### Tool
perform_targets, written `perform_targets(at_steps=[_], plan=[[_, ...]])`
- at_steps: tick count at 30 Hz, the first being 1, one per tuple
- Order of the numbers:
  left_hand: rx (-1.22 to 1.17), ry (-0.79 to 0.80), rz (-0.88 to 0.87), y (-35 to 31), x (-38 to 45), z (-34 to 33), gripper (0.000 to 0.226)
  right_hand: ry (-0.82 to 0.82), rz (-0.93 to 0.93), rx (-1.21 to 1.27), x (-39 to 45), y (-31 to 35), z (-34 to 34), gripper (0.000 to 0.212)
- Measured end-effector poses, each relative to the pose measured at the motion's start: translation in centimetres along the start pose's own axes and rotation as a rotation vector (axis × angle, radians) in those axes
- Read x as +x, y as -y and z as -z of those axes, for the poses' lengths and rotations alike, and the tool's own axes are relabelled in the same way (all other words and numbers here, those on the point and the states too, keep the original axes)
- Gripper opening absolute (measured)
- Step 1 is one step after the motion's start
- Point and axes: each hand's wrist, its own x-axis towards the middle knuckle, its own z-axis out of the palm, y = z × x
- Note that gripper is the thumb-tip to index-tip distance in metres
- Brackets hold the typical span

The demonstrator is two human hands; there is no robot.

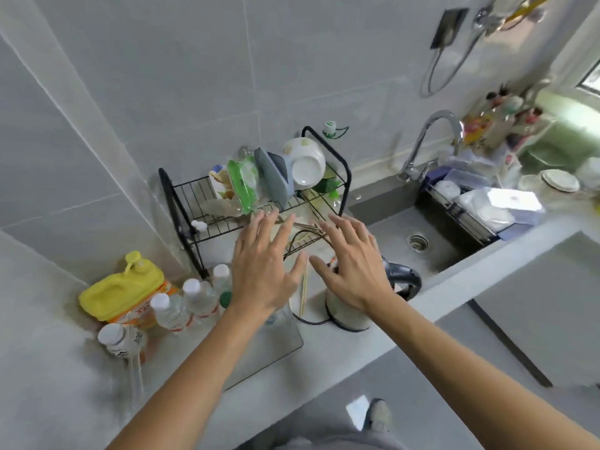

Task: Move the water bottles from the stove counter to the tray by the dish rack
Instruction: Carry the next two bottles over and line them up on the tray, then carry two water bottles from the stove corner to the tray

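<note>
The tabletop (341, 352) carries everything here, with the dish rack (259, 203) standing at 12 o'clock from the hands and the sink (422, 241) off at 2 o'clock. A clear tray (276, 345) lies flat just under the left forearm, at 6 o'clock from the rack. The water bottles (191, 303) stand clustered at 8 o'clock from the left hand (263, 271), touching or just beside the tray's left edge, next to a yellow-lidded jug (126, 287). Both hands hover over the rack's front with fingers spread apart and holding nothing; the right hand (354, 271) sits above a white kettle (347, 313). No stove shows, so the sensible next move is probably to turn toward it, and to keep the tray's bare middle free for incoming bottles.
</note>
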Motion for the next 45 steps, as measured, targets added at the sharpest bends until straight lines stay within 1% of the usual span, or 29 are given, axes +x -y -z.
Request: perform_targets(at_steps=[3, 7, 12, 18, 23, 29, 37, 40, 45], plan=[[-0.046, 0.012, -0.104, -5.5, 1.4, -0.8, 0.07, -0.069, -0.112, -0.044, -2.8, -4.0, 3.7, 0.07], [-0.065, 0.031, -0.252, -14.5, 2.8, -2.7, 0.071, -0.163, -0.245, -0.07, -7.3, -10.6, 9.1, 0.073], [-0.13, 0.129, -0.378, -28.9, 2.2, -7.5, 0.073, -0.248, -0.431, -0.121, -16.2, -20.3, 16.2, 0.075], [-0.204, 0.178, -0.563, -46.0, -0.2, -12.7, 0.07, -0.292, -0.693, -0.16, -28.2, -30.9, 23.8, 0.077], [-0.255, 0.23, -0.746, -58.0, -2.6, -16.2, 0.071, -0.378, -0.883, -0.189, -37.1, -36.5, 28.8, 0.079], [-0.321, 0.326, -0.945, -71.1, -5.0, -21.3, 0.072, -0.459, -1.111, -0.247, -46.3, -43.2, 33.0, 0.077], [-0.441, 0.447, -1.146, -89.6, -7.2, -29.2, 0.071, -0.509, -1.358, -0.335, -56.2, -53.9, 38.9, 0.075], [-0.489, 0.499, -1.224, -96.5, -7.9, -30.9, 0.07, -0.548, -1.436, -0.373, -59.5, -57.2, 41.4, 0.074], [-0.527, 0.529, -1.387, -107.9, -10.4, -33.1, 0.07, -0.64, -1.583, -0.436, -65.6, -61.9, 45.2, 0.071]])
